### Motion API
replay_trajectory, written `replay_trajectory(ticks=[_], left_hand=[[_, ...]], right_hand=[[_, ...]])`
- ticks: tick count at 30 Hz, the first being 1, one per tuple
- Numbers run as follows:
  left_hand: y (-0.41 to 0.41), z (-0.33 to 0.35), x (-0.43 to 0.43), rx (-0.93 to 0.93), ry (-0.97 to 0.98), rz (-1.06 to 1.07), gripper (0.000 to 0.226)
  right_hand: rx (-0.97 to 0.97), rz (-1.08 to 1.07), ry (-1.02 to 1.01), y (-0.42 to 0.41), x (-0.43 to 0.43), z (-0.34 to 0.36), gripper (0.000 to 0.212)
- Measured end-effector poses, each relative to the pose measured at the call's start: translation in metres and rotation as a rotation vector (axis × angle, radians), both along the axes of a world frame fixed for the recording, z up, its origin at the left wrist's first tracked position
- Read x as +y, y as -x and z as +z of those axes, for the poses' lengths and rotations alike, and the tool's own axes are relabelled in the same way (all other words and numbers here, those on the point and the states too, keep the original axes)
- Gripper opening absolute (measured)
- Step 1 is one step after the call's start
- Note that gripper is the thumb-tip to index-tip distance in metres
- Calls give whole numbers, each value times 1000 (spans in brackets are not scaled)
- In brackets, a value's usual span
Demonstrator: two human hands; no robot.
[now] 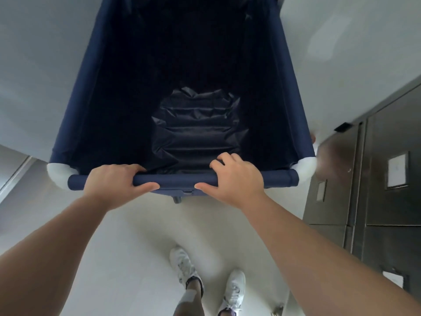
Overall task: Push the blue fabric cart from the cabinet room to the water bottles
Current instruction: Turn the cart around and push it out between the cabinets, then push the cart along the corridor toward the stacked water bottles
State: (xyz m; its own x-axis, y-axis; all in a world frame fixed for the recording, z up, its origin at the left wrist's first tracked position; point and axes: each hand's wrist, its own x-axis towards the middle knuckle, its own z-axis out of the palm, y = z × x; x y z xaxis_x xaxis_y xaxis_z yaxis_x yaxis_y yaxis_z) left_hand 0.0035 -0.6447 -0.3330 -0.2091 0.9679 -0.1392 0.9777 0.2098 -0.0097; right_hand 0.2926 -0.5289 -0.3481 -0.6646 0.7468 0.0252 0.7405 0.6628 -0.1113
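Navy fabric cart [68, 106] dead ahead, long axis up-frame; left hand [114, 181] and right hand [237, 181] clenched around near rail [175, 179], equally close.

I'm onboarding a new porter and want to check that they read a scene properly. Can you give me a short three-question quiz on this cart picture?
1. True or false: both the left hand and the right hand grip the handle bar of the blue fabric cart.
2. Multiple choice: What lies inside the cart? A) water bottles B) folded towels C) only its crumpled dark lining
3. Short answer: On which side of the person do the metal cabinets stand?

Key
1. True; the fingers of each hand wrap over the bar.
2. C
3. On the right.
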Motion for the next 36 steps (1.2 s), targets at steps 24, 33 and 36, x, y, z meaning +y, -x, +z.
replay_trajectory(ticks=[24,33,36], left_hand=[[133,-3,177,-64,-15,-79,89],[165,0,243,-73,-1,-77,87],[175,2,268,-66,9,-76,87]], right_hand=[[-28,-108,16,125,153,5,77],[-29,-113,30,159,216,5,77],[-28,-117,34,169,240,4,77]])
